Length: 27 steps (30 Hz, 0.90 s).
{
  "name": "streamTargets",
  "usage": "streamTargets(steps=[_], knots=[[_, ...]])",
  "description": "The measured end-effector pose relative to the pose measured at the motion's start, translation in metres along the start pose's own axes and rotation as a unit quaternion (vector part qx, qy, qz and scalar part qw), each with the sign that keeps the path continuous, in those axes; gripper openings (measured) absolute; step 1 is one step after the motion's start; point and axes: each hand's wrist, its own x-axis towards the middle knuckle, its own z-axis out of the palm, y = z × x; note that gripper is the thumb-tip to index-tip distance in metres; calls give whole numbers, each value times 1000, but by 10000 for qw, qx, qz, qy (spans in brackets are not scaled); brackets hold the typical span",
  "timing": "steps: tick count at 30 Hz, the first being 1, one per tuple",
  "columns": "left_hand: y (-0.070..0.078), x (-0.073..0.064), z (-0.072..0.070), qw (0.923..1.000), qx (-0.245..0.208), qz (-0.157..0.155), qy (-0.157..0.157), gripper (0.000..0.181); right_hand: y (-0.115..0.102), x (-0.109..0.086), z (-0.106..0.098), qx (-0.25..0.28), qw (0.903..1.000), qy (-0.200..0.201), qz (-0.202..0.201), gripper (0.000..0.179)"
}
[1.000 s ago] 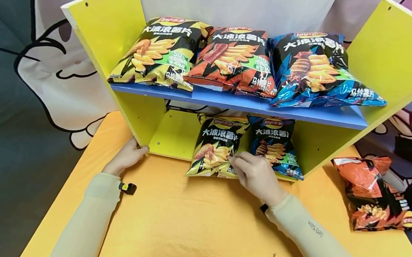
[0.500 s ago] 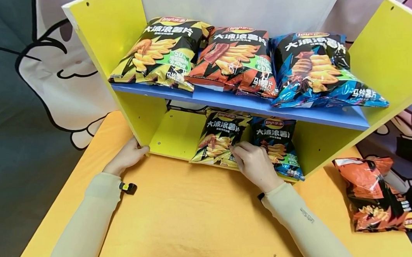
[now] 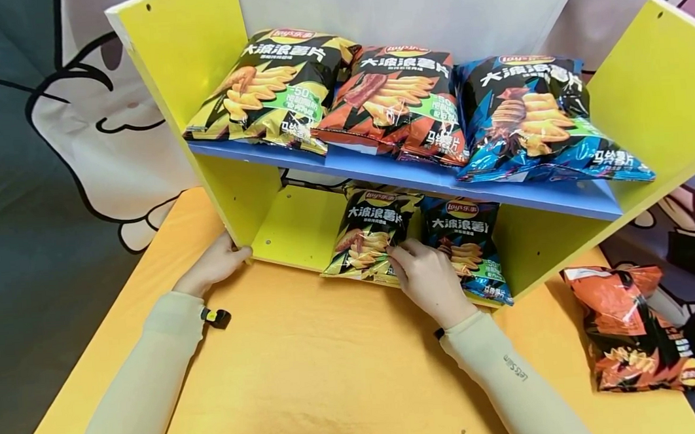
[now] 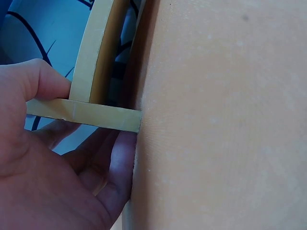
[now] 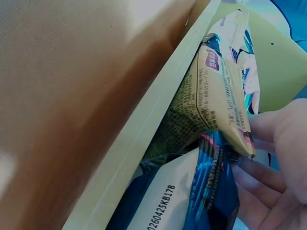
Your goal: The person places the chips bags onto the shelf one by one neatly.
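My left hand grips the lower left corner of the yellow shelf. In the left wrist view its thumb lies on one side of the board and the fingers on the other. On the lower level a yellow-and-black bag of chips leans back, and my right hand pinches its right side edge. The right wrist view shows thumb and fingers meeting at that bag's edge. A blue-and-black chip bag stands right beside it, partly behind my hand.
Along the blue upper board sit a yellow chip bag, a red one and a blue one. Another red chip bag lies on the orange tabletop, right of the shelf.
The yellow chip bag has moved back and slightly right onto the lower level, with my right hand pinching it. My left hand has stayed at the shelf corner.
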Motion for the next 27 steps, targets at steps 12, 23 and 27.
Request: streamTargets(steps=[12,23,27], knots=[[-1,0,0,10000,-20,-15,-65,62,-1,1,1,-334,9990,-249,147,19],[0,0,0,10000,0,-39,-59,58,-2,-3,0,-524,9980,-325,155,27],[1,-1,-1,10000,-5,-52,-36,56,-2,-5,-2,-530,9981,-296,122,29]])
